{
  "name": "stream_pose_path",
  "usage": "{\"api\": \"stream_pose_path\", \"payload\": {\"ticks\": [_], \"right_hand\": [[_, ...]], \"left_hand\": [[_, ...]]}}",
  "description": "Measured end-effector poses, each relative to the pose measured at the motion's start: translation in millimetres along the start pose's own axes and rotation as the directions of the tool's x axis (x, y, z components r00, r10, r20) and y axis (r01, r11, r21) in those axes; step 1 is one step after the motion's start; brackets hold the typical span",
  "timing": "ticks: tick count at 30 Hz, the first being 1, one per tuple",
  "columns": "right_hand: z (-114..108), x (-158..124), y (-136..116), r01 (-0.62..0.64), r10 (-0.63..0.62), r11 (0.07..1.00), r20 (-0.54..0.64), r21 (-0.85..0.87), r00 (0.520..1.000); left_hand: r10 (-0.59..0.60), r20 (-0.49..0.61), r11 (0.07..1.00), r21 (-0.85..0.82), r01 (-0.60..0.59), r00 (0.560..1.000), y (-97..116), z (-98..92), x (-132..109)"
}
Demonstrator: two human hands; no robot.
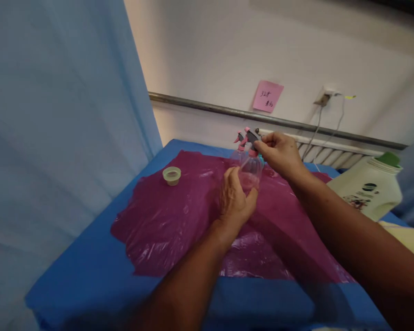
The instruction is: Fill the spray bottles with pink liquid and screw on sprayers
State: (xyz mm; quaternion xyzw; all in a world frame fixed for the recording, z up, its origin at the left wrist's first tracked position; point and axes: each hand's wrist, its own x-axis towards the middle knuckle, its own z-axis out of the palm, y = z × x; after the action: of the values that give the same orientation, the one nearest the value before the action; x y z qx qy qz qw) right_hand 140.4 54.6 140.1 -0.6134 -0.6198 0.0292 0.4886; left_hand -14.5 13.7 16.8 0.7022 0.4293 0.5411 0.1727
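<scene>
A clear plastic spray bottle (251,171) with a little liquid in its base stands upright over the magenta plastic sheet (179,220). My left hand (235,197) wraps around the bottle's lower body. At the top, my right hand (280,151) pinches the bottle's pink and grey trigger head (251,136). A second spray bottle (238,148) with a pink nozzle stands just behind the first, mostly hidden by it.
A pale green cap (171,175) lies on the sheet's far left. A white detergent jug with a green lid (369,186) stands at the right. The blue-covered table (89,257) meets a blue curtain (55,115) on the left. A pink note (267,96) and a wall socket (324,98) are behind.
</scene>
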Motion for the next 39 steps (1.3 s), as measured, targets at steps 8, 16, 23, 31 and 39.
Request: {"api": "stream_pose_path", "payload": {"ticks": [8, 16, 23, 31, 39], "right_hand": [[-19.1, -85.0, 31.2, -0.138, 0.144, 0.987, -0.082, 0.076, 0.986], [-9.5, -116.6, 37.8, -0.095, 0.114, 0.982, -0.112, 0.162, 0.987], [2.4, -116.0, 57.0, -0.115, 0.143, 0.949, -0.075, 0.295, 0.987], [17.2, -122.3, 73.3, -0.088, 0.113, 0.836, -0.012, 0.542, 0.994], [15.7, -123.9, 76.2, -0.110, 0.162, 0.859, -0.061, 0.500, 0.985]], "left_hand": [[-0.041, 0.364, 0.996, 0.083, 0.011, 0.931, 5.5, 6.4, -11.8], [-0.027, 0.447, 0.998, 0.070, -0.005, 0.894, 1.5, 9.3, -16.4], [0.007, 0.432, 1.000, -0.017, 0.000, 0.902, -4.8, 15.0, -14.6], [0.033, 0.461, 0.993, -0.114, 0.022, 0.887, -7.2, 12.5, -10.6], [0.012, 0.467, 0.990, -0.130, 0.055, 0.884, -11.5, 16.0, -13.4]]}}
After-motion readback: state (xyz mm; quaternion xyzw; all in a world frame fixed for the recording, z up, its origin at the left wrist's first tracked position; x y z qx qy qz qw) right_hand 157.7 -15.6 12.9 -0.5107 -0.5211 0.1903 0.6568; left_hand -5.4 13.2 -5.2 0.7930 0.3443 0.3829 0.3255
